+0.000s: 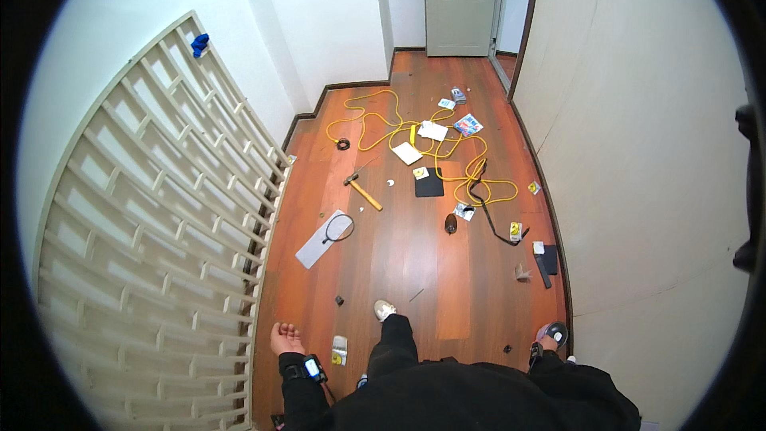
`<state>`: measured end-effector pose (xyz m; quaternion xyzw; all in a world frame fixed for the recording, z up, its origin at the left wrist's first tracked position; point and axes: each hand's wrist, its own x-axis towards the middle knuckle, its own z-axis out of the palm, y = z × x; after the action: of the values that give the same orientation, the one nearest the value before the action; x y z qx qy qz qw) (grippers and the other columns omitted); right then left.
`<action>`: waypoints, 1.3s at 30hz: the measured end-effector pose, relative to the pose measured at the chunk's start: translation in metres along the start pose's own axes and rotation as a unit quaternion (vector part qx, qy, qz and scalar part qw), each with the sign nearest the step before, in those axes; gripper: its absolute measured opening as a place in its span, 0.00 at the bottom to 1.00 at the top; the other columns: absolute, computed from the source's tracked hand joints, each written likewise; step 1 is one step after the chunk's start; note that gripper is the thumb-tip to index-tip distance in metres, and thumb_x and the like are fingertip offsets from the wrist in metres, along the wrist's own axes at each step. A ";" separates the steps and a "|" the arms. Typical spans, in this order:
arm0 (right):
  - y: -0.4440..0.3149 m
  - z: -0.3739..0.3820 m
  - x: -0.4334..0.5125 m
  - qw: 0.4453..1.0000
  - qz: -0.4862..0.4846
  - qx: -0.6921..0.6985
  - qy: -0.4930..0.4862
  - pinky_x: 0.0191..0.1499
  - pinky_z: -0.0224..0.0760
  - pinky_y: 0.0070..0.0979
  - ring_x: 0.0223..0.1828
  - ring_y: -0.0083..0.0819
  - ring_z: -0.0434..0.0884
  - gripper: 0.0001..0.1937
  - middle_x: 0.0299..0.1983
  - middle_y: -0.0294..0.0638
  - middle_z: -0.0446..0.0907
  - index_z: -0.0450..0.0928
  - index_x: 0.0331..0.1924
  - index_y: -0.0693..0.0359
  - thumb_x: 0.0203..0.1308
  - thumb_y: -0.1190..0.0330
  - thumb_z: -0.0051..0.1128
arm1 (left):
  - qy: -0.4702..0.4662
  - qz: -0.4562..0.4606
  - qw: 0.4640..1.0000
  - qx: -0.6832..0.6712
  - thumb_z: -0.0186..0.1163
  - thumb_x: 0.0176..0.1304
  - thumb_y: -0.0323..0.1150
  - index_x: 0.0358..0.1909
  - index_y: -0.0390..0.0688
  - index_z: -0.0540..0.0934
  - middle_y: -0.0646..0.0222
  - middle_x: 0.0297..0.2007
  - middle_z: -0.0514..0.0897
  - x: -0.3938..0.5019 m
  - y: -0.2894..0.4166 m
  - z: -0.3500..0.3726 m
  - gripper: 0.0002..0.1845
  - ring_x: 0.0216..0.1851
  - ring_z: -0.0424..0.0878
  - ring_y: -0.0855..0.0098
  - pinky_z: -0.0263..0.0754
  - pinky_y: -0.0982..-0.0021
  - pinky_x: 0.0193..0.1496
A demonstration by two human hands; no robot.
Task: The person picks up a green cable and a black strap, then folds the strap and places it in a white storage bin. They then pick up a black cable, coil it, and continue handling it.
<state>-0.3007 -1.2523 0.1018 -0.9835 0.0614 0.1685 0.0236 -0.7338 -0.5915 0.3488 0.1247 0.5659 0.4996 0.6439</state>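
Note:
At the lower left, my left hand (287, 339) is raised palm up with fingers loosely curled, holding nothing. My right hand (547, 342) is at the lower right, against a round dark and pale object (556, 333) beside the skirting; the fingers are mostly hidden, so its grip is unclear. Ahead on the wooden floor lie a hammer (366, 195) with a wooden handle, a grey strip (317, 249) with a black ring-shaped item (340, 228) on it, a brown oval object (450, 224) and a black strap (492, 218).
A yellow cord (366, 145) spreads in loops across the floor, among white sheets (407, 154), a black square pad (429, 187) and small packets (339, 352). A cream slatted railing (143, 233) lines the left, a pale wall (634, 191) the right. A door (459, 6) stands at the far end.

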 end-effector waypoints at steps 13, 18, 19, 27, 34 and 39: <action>-0.275 -0.169 0.039 0.745 0.115 0.657 -0.019 0.18 0.67 0.30 0.16 0.29 0.68 0.04 0.19 0.40 0.68 0.67 0.30 0.64 0.61 0.75 0.44 | -0.030 -0.001 0.999 -0.045 0.60 0.63 0.42 0.32 0.49 0.74 0.77 0.30 0.77 0.164 0.051 0.206 0.09 0.32 0.76 0.76 0.70 0.72 0.38; -0.343 -0.173 0.056 0.744 0.202 0.637 -0.004 0.20 0.68 0.31 0.17 0.31 0.70 0.07 0.19 0.40 0.70 0.70 0.29 0.64 0.64 0.73 0.46 | -0.033 -0.027 0.999 -0.029 0.58 0.65 0.40 0.33 0.51 0.75 0.79 0.29 0.79 0.206 0.060 0.266 0.06 0.33 0.78 0.76 0.71 0.71 0.39; -0.347 -0.162 0.067 0.734 0.231 0.639 -0.007 0.21 0.70 0.32 0.18 0.32 0.72 0.08 0.19 0.40 0.72 0.73 0.29 0.65 0.64 0.72 0.46 | -0.027 -0.025 0.999 -0.034 0.58 0.65 0.40 0.33 0.51 0.75 0.79 0.29 0.79 0.214 0.060 0.274 0.06 0.33 0.78 0.76 0.72 0.71 0.39; -0.463 -0.055 0.212 0.818 0.151 0.509 -0.221 0.29 0.76 0.38 0.26 0.42 0.83 0.15 0.23 0.47 0.80 0.77 0.31 0.64 0.62 0.59 0.49 | 0.022 0.023 0.996 -0.083 0.58 0.66 0.41 0.36 0.51 0.76 0.79 0.30 0.79 0.292 0.079 0.354 0.06 0.33 0.78 0.75 0.73 0.70 0.37; -0.790 -0.162 0.328 0.929 -0.354 0.109 0.013 0.23 0.72 0.30 0.18 0.33 0.80 0.16 0.17 0.37 0.80 0.76 0.17 0.59 0.60 0.67 0.44 | 0.039 0.078 0.995 -0.038 0.58 0.65 0.41 0.40 0.48 0.76 0.78 0.30 0.79 0.329 0.133 0.471 0.09 0.33 0.79 0.74 0.73 0.70 0.37; -0.964 -0.252 0.330 0.784 -0.069 0.595 -0.162 0.14 0.58 0.21 0.16 0.22 0.73 0.06 0.21 0.34 0.73 0.71 0.32 0.55 0.65 0.66 0.47 | 0.042 0.077 0.995 -0.045 0.58 0.66 0.40 0.41 0.48 0.76 0.77 0.30 0.79 0.367 0.141 0.536 0.09 0.33 0.79 0.74 0.73 0.70 0.39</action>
<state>0.2152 -0.3506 0.2532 -0.7340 0.0764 0.2530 0.6256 -0.3989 -0.0203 0.4054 0.1180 0.5580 0.5776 0.5839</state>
